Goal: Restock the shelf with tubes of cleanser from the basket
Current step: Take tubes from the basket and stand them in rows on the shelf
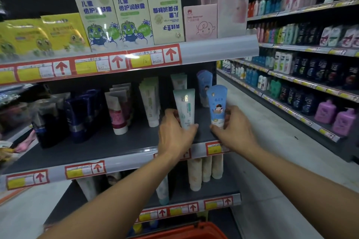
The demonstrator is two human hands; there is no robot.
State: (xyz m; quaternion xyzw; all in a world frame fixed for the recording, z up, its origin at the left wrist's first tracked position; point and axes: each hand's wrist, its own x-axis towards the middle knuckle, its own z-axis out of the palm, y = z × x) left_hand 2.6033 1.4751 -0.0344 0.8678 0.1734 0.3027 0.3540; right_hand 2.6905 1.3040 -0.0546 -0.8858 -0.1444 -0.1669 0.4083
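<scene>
L hand [174, 134] grasps green tube [184, 108], R hand [233, 128] grasps blue tube [217, 105]; both upright nr front right edge of shelf [116, 147]. Risk: tall, narrow caps; quick release cd topple them off edge. Basket [186, 232] below.

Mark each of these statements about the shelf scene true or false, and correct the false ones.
1. The left hand holds a pale green tube. True.
2. The right hand holds a pink bottle. False: it holds a blue tube.
3. Both tubes stand upright on the middle shelf. True.
4. The orange basket sits on the top shelf. False: it is at the bottom edge of the view, below the arms.
5. One frog box on the top shelf is upside down. True.
</scene>
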